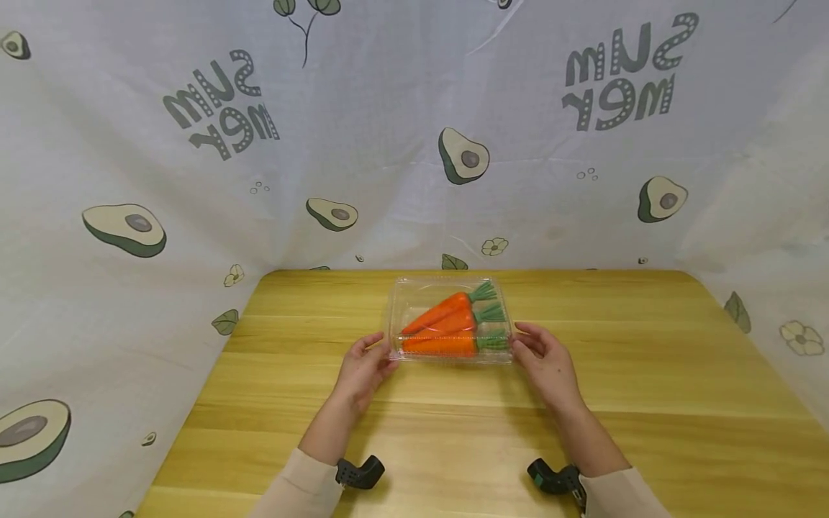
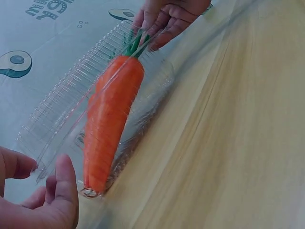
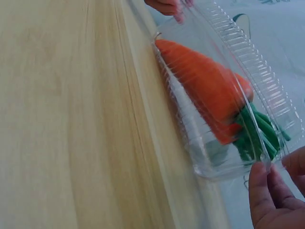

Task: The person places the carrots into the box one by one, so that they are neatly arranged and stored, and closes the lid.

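Three orange carrots (image 1: 447, 316) with green tops lie inside a clear plastic clamshell box (image 1: 406, 289). The box sits toward the far side of the wooden table, its lid over the carrots. At its left end, my left hand (image 1: 364, 373) pinches the rim near the front corner between thumb and fingers. My right hand (image 1: 549, 365) grips the rim at the opposite end, beside the green carrot tops (image 3: 259, 131). In the left wrist view, the ribbed lid (image 2: 71, 95) stands above the base, and their two rims run close together between the hands.
The wooden table (image 1: 447, 446) reaches back to a pale cloth (image 1: 388, 129) printed with avocados and lettering, which hangs behind it and at both sides. A black wrist camera (image 1: 360, 473) is strapped to the left wrist and another black camera (image 1: 553, 478) to the right.
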### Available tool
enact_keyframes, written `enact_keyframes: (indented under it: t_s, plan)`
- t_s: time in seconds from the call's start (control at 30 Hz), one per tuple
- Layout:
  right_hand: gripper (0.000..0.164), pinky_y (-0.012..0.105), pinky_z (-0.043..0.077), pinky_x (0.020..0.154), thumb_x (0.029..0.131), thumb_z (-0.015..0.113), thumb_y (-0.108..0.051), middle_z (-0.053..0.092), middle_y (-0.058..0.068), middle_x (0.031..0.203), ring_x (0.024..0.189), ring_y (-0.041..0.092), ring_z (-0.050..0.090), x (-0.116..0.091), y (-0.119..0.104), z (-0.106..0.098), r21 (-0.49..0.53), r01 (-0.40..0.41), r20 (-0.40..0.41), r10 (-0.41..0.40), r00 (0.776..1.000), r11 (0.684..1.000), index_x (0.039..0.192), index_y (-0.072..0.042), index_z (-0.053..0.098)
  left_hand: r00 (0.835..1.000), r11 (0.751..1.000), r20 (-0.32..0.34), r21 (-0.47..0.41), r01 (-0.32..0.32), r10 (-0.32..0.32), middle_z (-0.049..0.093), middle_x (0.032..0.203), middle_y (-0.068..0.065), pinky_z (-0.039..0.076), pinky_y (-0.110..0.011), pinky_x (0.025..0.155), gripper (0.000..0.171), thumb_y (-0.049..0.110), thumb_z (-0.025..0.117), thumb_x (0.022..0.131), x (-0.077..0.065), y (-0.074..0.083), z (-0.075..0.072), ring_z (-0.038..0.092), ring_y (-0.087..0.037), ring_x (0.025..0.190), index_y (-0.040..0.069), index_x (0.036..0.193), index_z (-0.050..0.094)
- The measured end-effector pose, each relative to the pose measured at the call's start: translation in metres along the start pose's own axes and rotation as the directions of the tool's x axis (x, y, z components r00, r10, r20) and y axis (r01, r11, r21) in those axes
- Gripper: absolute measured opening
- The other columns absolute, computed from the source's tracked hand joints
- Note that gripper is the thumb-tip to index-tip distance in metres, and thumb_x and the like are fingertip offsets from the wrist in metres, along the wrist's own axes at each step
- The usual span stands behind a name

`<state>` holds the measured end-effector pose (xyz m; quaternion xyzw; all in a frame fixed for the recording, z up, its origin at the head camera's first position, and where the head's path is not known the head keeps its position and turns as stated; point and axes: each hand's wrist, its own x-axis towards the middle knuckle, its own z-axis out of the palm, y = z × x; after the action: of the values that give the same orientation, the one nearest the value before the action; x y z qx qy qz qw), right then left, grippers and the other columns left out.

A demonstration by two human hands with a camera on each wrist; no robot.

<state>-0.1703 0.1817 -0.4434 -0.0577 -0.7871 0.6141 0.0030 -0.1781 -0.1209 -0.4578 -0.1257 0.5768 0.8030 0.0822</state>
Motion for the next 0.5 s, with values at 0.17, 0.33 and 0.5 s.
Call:
enact_keyframes:
  t_s: [0.17, 0.33, 0.5]
  plan:
    - [0.041, 0.010, 0.054, 0.081, 0.103, 0.054, -0.001, 0.057, 0.025, 0.137, 0.096, -0.011, 0.059, 0.000, -0.001, 0.003, 0.054, 0.012, -0.024, -0.011, 1.000, 0.998, 0.144, 0.002, 0.049, 1.000, 0.999, 0.007, -0.043, -0.002, 0.003, 0.057, 0.109, -0.007, 0.060, -0.021, 0.083, 0.035, 0.011, 0.051, 0.105, 0.000, -0.006, 0.005, 0.063, -0.013, 0.089, -0.006, 0.136, 0.047]
    - [0.044, 0.007, 0.050, 0.082, 0.103, 0.058, -0.010, 0.050, 0.021, 0.146, 0.115, 0.009, 0.059, 0.001, -0.001, 0.003, 0.013, -0.014, -0.027, 0.014, 1.000, 1.000, 0.146, -0.003, 0.047, 1.000, 0.997, -0.006, -0.077, -0.015, 0.015, 0.060, 0.105, -0.008, 0.062, -0.023, 0.083, 0.034, 0.011, 0.049, 0.105, 0.001, -0.011, 0.010, 0.067, -0.013, 0.086, -0.005, 0.136, 0.047]
    - [0.049, 0.012, 0.053, 0.084, 0.103, 0.059, -0.018, 0.050, 0.018, 0.140, 0.112, 0.017, 0.061, 0.001, -0.001, 0.001, 0.026, -0.076, 0.006, 0.076, 0.997, 0.997, 0.148, -0.004, 0.044, 0.999, 0.997, -0.013, -0.071, -0.043, 0.042, 0.057, 0.102, -0.009, 0.062, -0.024, 0.084, 0.040, 0.013, 0.046, 0.105, 0.002, -0.016, 0.013, 0.069, -0.014, 0.085, -0.006, 0.140, 0.042]
